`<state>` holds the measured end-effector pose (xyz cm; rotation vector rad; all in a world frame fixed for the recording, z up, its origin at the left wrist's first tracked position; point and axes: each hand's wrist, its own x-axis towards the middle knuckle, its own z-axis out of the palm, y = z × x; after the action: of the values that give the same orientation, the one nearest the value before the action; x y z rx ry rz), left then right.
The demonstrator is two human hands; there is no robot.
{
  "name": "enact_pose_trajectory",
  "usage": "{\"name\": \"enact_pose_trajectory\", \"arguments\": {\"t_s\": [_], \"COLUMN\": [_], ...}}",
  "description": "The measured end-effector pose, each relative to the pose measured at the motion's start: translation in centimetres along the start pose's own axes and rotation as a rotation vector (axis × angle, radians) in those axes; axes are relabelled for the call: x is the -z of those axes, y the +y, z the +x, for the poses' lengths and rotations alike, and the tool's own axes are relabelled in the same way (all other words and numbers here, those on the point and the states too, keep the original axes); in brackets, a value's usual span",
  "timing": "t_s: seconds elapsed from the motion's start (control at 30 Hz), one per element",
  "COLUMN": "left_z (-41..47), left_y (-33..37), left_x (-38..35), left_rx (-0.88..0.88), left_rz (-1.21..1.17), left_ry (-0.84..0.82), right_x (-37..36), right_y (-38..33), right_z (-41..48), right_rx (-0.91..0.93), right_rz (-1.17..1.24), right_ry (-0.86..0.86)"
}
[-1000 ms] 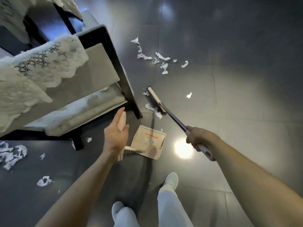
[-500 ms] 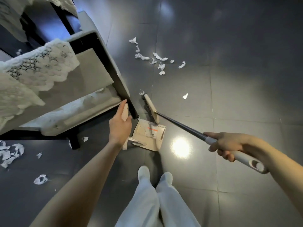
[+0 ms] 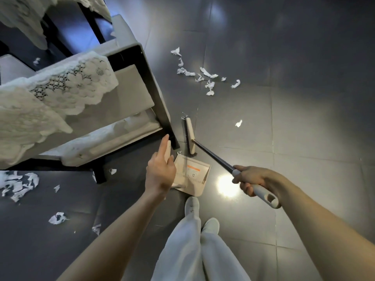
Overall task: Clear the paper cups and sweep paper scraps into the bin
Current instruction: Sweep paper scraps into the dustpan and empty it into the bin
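left hand [image 3: 160, 173] grips dustpan [image 3: 192, 175] handle | right hand [image 3: 251, 179] grips broom [image 3: 215, 157], head axis 12–6 | paper scraps [image 3: 210, 86] 12 o'clock beyond head, right nearer

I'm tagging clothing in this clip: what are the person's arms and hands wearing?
Nothing visible. The left forearm and right forearm are bare, with no sleeves in view. The left hand and right hand have no gloves, watch, rings or bracelets.
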<state>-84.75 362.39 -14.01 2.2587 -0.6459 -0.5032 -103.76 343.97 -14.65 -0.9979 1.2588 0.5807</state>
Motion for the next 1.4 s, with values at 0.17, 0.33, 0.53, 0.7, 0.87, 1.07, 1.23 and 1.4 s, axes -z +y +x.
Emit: {"name": "enact_pose_trajectory", "arguments": {"t_s": [0.17,0.33,0.53,0.7,0.87,1.07,1.23,1.4], "left_z": [-0.7,0.4,2.9,6.0,8.6,13.3,16.8,19.8], "left_y": [-1.6,-1.2,0.3,2.5,7.5,13.2,17.0,20.4], "left_x": [1.9,1.9,0.6,-1.2,-4.2,-10.7,-15.6,-18.8], "left_rx": [-0.017,0.037,-0.011,-0.017,-0.113,-0.141,-0.078,-0.205], "left_rz": [-0.009,-0.111,-0.137,-0.161,-0.16,-0.103,-0.126,0.005], "left_ry": [0.086,-0.006,-0.142,-0.191,-0.227,-0.212,-0.197,-0.001], "right_x": [-3.1,-2.7,3.9,8.0,12.5,19.5,24.5,27.2], "right_y": [-0.5,1.1,-0.6,-3.5,-4.9,-8.7,-12.2,-12.4], "right_z": [1.0,-0.8,-4.6,-5.8,-6.2,-4.0,-0.3,1.4], "right_rx": [-0.072,-0.142,-0.161,-0.085,0.013,0.064,0.056,0.004], "right_rz": [-0.037,-0.106,-0.215,-0.206,-0.162,-0.291,-0.31,-0.135], "right_ry": [-0.09,-0.112,-0.128,0.01,0.188,0.346,0.267,0.075]}}
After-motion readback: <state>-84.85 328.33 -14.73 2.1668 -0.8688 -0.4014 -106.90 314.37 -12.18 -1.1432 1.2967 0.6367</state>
